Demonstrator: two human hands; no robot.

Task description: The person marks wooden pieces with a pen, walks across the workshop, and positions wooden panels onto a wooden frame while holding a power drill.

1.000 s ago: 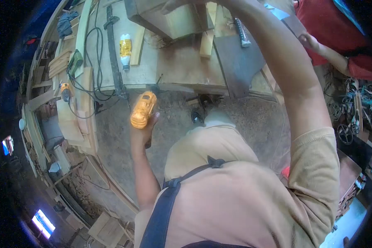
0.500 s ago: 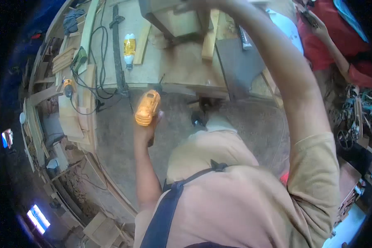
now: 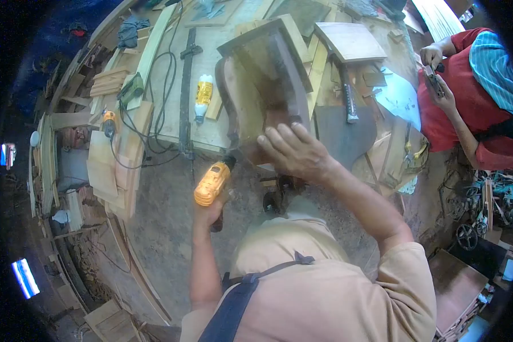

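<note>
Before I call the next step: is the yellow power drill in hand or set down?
In hand: the left hand grips the yellow power drill, chuck end near the hollow wooden piece.

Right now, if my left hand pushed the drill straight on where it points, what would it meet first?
Probably the brown wooden piece, at its near left edge; depth is unclear, so the drill may be touching it.

Upper centre: wooden piece (image 3: 263, 85) blocks reach across counter (image 3: 211, 133). Left of it, bottle (image 3: 203, 98) and dark bar (image 3: 185, 111) leave narrow gap between. Drill (image 3: 212, 183) obstructs near edge. Centre-left floor (image 3: 162, 222): open passage.
</note>
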